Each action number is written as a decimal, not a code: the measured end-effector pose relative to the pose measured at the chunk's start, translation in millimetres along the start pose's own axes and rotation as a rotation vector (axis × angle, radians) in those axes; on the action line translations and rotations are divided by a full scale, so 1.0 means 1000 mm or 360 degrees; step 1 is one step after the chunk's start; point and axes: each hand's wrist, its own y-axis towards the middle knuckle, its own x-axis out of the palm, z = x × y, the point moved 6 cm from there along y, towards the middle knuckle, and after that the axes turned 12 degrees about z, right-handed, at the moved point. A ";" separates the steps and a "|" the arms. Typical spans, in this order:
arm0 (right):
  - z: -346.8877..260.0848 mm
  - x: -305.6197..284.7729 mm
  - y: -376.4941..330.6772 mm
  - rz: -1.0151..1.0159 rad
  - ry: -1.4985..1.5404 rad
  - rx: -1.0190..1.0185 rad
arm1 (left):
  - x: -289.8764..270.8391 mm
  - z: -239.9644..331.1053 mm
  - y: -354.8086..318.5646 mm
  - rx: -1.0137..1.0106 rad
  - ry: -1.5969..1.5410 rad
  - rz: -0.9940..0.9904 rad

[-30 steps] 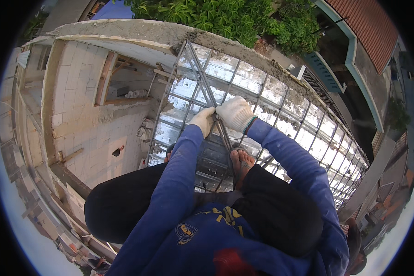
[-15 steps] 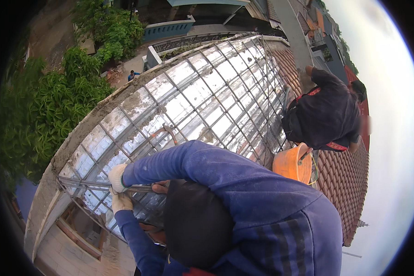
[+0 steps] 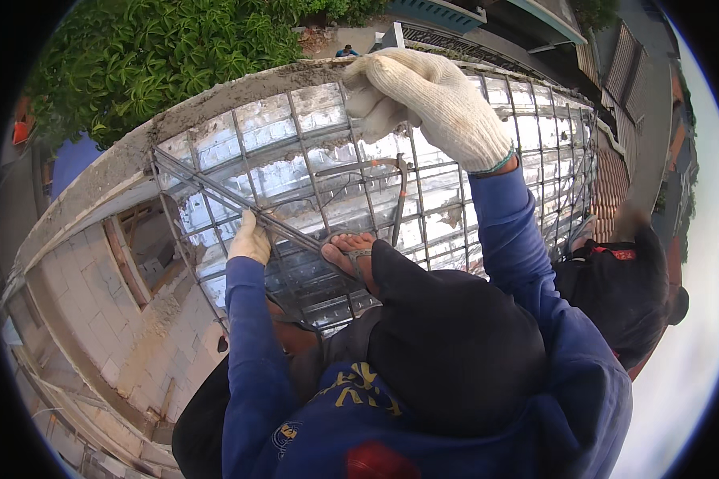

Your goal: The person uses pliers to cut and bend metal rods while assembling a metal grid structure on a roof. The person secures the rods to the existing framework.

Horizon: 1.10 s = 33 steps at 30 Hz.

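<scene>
I squat on a grid of steel bars [image 3: 295, 172] laid over shiny sheeting on a flat roof. My left hand [image 3: 249, 238], in a pale knit glove, grips a long steel bar [image 3: 208, 191] that runs slantwise across the grid. My right hand [image 3: 433, 100], also gloved, is raised above the grid with its fingers curled and nothing visible in them. Below it, a thin bent metal hook [image 3: 399, 195] lies on the grid. My sandalled foot [image 3: 350, 251] rests on the bars beside the left hand.
A person in dark clothes [image 3: 623, 295] crouches at my right. The concrete roof edge [image 3: 120, 172] drops off to a block wall [image 3: 80, 319] on the left. Green trees [image 3: 160, 56] stand beyond it. Tiled roofs [image 3: 615, 184] lie to the right.
My right hand has lifted off the grid and come up high. My left hand stays on the long bar. The view has swung round to the left.
</scene>
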 end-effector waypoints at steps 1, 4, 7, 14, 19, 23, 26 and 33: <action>-0.001 -0.033 -0.009 0.0143 -0.0125 0.0046 | 0.008 -0.005 0.000 -0.0016 0.0000 -0.0033; 0.054 -0.095 -0.036 0.0294 -0.0567 0.0385 | 0.008 -0.005 -0.009 -0.0026 -0.0016 0.0028; 0.135 -0.116 -0.082 0.0345 -0.1064 0.0920 | 0.022 -0.007 -0.016 -0.0063 -0.0019 0.0032; 0.286 -0.040 -0.134 0.0297 -0.1534 0.0829 | 0.010 -0.011 -0.010 -0.0111 -0.0156 0.0025; 0.297 -0.045 -0.144 0.1012 -0.0582 0.0945 | 0.007 -0.014 0.004 -0.0091 -0.0136 -0.0085; 0.267 -0.072 -0.136 0.1078 -0.0790 0.0502 | 0.004 -0.033 0.016 -0.0773 -0.0815 -0.0182; 0.212 -0.072 -0.132 0.0929 -0.0865 0.0604 | 0.010 -0.029 0.017 -0.0077 -0.0078 -0.0093; 0.186 -0.067 -0.077 0.1197 -0.0307 0.0645 | -0.021 -0.050 0.057 -0.1389 -0.1414 -0.0516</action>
